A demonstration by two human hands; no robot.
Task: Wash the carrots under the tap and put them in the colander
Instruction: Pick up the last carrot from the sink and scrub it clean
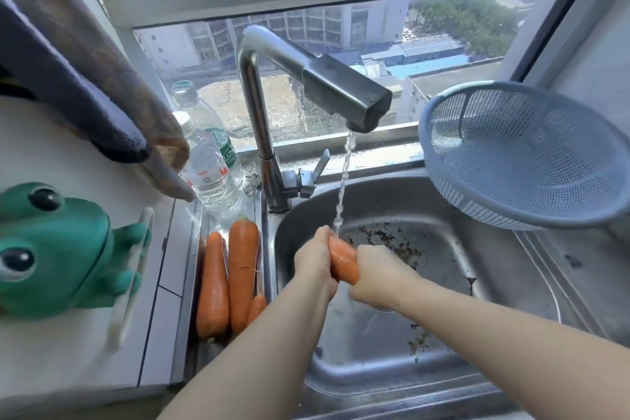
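Observation:
Both hands hold one orange carrot (344, 261) over the steel sink (484, 286), under a thin stream of water running from the tap (344, 92). My left hand (315, 261) grips its upper end and my right hand (378, 274) grips its lower end. Three more carrots (226, 280) lie side by side on the sink's left ledge. The blue-grey colander (518, 153) sits tilted at the sink's right back corner, with nothing in it.
Two clear plastic bottles (208, 160) stand left of the tap base. A green frog figure (58, 249) hangs on the white wall at left, with towels (85, 78) above it. Dark food scraps lie in the sink basin.

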